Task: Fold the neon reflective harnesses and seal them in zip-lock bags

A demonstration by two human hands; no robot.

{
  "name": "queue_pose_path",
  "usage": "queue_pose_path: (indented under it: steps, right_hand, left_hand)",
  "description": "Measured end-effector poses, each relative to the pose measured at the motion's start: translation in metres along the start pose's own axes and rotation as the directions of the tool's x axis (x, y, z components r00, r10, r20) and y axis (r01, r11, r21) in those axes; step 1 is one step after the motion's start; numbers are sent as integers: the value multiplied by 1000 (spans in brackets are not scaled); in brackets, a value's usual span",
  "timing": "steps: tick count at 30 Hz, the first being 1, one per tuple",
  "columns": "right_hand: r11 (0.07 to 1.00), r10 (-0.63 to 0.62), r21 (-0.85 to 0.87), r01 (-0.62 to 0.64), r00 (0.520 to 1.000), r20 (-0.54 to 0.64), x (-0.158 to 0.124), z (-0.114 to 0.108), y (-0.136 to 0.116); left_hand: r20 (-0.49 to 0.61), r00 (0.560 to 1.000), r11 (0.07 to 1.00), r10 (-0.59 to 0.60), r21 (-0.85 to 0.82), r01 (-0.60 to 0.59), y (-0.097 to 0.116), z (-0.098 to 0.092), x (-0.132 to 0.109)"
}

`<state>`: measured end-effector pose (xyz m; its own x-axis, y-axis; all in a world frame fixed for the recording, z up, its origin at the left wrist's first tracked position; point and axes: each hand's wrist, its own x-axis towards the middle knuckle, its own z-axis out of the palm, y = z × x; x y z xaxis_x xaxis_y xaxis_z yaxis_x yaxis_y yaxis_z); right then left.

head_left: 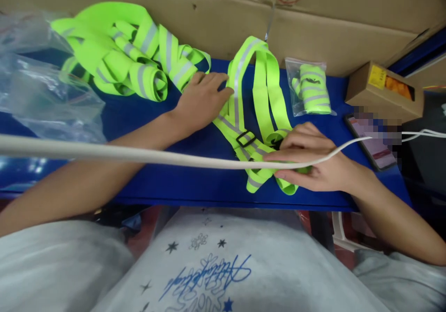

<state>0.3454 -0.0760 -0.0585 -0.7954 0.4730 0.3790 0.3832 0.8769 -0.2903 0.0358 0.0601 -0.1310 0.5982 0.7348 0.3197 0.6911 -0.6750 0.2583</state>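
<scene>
A fluorescent yellow-green reflective harness [240, 84] with grey stripes lies on the blue table, its straps looped at the back. My left hand [205, 99] is at its left strap, thumb and index finger closed at the edge. My right hand [310, 158] grips the gathered lower straps at the front, with some fingertips hidden behind the webbing. Between my hands, a black slide buckle [245, 138] sits on a strap. Left of my left hand is a tangled heap of similar reflective straps [114, 51], partly rolled.
Clear plastic bags [52, 93] lie at the left. At the back right are a bagged rolled harness [311, 89], a cardboard box [379, 91] and a phone [372, 144]. A white cable [174, 158] crosses the view in front of my arms. Brown cardboard [313, 33] stands behind.
</scene>
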Motion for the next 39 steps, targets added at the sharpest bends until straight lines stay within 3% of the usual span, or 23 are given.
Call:
queue_pose_path:
  steps: [3, 6, 8, 10, 14, 20, 23, 25, 27, 29, 32, 35, 39]
  right_hand:
    - [989, 84, -113, -93, 993, -81, -5, 1, 1]
    - [987, 163, 0, -163, 986, -31, -6, 4, 9]
    - [986, 145, 91, -142, 989, -28, -6, 8, 17]
    - [985, 132, 124, -120, 987, -93, -6, 13, 24]
    - [990, 140, 32, -137, 961, -239, -4, 25, 31]
    - [971, 226, -6, -239, 927, -298, -3, 36, 36]
    - [955, 294, 100, -279, 930, -218, -4, 30, 37]
    - [935, 325, 192, -297, 936, -135, -5, 23, 34]
    - [918, 335, 267, -294, 934, -126, -4, 16, 29]
    - [913, 340, 304, -271, 919, -201, -4, 8, 24]
    - [936, 264, 301, -183, 931, -253, -3, -1, 19]
    - [923, 182, 373, -95, 962, -205, -6, -2, 20]
    - [860, 259, 492, -137, 947, -190, -8, 13, 22]
  left_hand:
    - [-52, 997, 997, -54, 58, 57, 7, -9, 5]
    - [-77, 997, 996, 28, 83, -22, 43, -24, -4]
    - [7, 995, 995, 103, -9, -103, 74, -32, -19]
    - [120, 990, 980, 77, -189, -53, 100, -35, -35]
    - [215, 971, 943, 100, -333, -23, 123, -30, -59]
    - [183, 956, 941, 227, -295, -167, 132, -25, -69]
    - [145, 954, 949, 262, -216, -228, 132, -24, -70]
    - [63, 968, 957, 241, -180, -226, 127, -24, -67]
    - [-106, 964, 962, 246, -100, -256, 119, -26, -63]
    - [-271, 919, 957, 285, 33, -287, 110, -29, -59]
    - [-390, 849, 932, 356, 209, -295, 100, -38, -55]
    - [-409, 786, 876, 464, 344, -338, 96, -44, -55]
    - [-347, 750, 797, 564, 466, -384, 99, -44, -58]
